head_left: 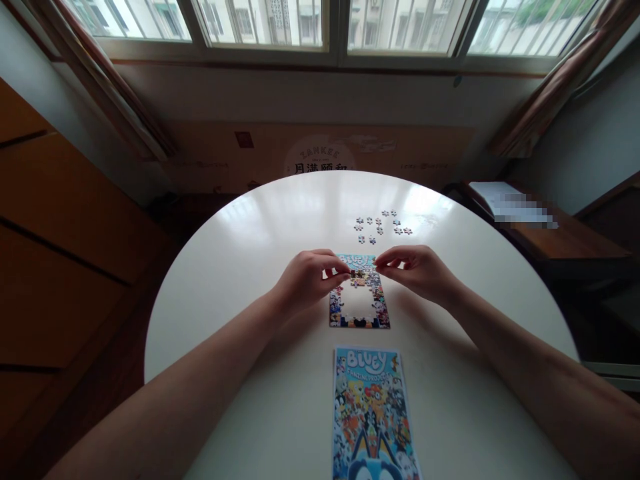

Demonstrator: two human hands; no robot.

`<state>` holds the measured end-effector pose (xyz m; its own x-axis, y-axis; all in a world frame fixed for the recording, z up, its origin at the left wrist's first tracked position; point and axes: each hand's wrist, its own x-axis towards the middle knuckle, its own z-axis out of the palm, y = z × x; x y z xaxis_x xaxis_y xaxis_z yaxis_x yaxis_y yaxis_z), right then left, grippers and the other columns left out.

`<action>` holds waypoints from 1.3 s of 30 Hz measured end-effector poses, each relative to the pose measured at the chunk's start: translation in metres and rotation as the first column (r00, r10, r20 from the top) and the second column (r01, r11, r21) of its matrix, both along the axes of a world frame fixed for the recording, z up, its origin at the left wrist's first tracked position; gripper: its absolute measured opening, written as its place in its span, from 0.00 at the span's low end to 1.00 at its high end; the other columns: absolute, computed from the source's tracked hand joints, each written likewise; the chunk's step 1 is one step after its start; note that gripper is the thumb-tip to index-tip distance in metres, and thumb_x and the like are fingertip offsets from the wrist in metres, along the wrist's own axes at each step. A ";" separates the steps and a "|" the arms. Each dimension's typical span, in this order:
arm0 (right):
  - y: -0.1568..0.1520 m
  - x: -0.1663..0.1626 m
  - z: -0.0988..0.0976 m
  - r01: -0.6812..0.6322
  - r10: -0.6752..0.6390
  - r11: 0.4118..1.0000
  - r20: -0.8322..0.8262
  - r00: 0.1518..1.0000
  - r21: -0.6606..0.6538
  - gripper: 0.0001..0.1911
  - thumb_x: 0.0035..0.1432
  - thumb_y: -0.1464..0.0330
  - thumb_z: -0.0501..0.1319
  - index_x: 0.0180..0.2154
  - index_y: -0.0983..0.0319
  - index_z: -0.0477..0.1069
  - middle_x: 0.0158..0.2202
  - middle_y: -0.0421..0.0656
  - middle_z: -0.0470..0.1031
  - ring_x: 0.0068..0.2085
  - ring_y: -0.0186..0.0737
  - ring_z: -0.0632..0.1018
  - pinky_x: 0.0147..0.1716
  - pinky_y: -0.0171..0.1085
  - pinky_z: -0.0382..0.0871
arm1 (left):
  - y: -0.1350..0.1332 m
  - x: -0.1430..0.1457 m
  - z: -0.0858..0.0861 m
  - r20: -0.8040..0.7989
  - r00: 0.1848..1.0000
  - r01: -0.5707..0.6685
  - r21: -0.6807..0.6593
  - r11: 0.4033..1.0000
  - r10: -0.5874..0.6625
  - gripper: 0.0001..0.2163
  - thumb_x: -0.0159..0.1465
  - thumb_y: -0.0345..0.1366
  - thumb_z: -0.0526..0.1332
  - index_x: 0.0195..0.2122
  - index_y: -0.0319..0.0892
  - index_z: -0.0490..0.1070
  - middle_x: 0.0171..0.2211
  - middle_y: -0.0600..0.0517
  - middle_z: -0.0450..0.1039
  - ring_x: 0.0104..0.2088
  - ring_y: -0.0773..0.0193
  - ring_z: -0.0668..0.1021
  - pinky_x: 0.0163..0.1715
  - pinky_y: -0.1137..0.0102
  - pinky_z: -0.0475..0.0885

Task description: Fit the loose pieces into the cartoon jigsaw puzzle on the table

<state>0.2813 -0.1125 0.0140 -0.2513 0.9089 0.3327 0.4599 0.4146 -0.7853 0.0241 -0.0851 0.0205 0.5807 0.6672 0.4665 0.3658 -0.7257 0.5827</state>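
Observation:
A partly assembled jigsaw puzzle (pixel 335 319) lies on the white table, its border joined around an open middle. My left hand (pixel 313 277) reaches over its upper left side, thumb and forefinger pinched at a small dark puzzle piece (pixel 353 273). At the puzzle's upper right edge is my right hand (pixel 417 270), its fingertips also closed in a pinch; whatever lies between them is too small to make out. Nearer to me is a printed reference picture (pixel 373 413) with "Bluey" lettering and many cartoon dogs.
Several loose puzzle pieces (pixel 380 231) are scattered beyond the puzzle. The round white table (pixel 225 267) curves away towards a low wall under the windows (pixel 265 23). At the right stands a brown side table (pixel 580 240) with papers; an orange-brown cabinet (pixel 60 253) is at the left.

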 end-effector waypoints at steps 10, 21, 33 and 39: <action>0.003 -0.008 -0.010 0.002 -0.020 0.995 0.172 0.985 0.100 0.06 0.60 0.66 0.66 0.37 0.58 0.83 0.36 0.41 0.83 0.34 0.36 0.80 0.33 0.36 0.73 | 0.006 -0.006 0.000 -0.308 0.936 -0.166 0.032 0.986 0.167 0.06 0.64 0.34 0.65 0.35 0.45 0.84 0.34 0.51 0.81 0.30 0.66 0.78 0.32 0.70 0.72; 0.002 -0.015 -0.016 -0.224 0.141 0.954 0.359 0.923 0.201 0.11 0.64 0.66 0.63 0.44 0.55 0.83 0.43 0.45 0.80 0.43 0.40 0.79 0.42 0.40 0.74 | 0.003 -0.006 0.002 -0.422 0.896 -0.134 0.046 0.990 0.140 0.06 0.64 0.37 0.65 0.36 0.51 0.84 0.35 0.54 0.82 0.32 0.65 0.79 0.33 0.69 0.68; 0.002 -0.017 -0.017 -0.240 0.129 0.947 0.431 0.893 0.215 0.12 0.67 0.63 0.61 0.46 0.49 0.83 0.43 0.43 0.79 0.43 0.40 0.76 0.42 0.40 0.70 | 0.003 -0.010 0.008 -0.438 0.892 -0.113 0.019 0.993 0.110 0.07 0.64 0.35 0.66 0.39 0.52 0.84 0.39 0.55 0.82 0.34 0.64 0.80 0.33 0.69 0.69; 0.002 -0.018 -0.015 -0.242 0.137 0.951 0.441 0.887 0.192 0.12 0.67 0.63 0.61 0.46 0.50 0.83 0.43 0.43 0.78 0.42 0.40 0.75 0.42 0.40 0.70 | 0.006 -0.009 0.003 -0.424 0.903 -0.077 -0.002 0.997 0.069 0.10 0.64 0.32 0.65 0.39 0.54 0.84 0.39 0.55 0.82 0.36 0.63 0.81 0.36 0.69 0.71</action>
<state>0.2628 -0.1108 -0.0011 -0.5737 0.7380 0.3553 0.6162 0.6747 -0.4064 0.0147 -0.0791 0.0235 0.6703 0.7212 0.1749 0.6322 -0.6783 0.3744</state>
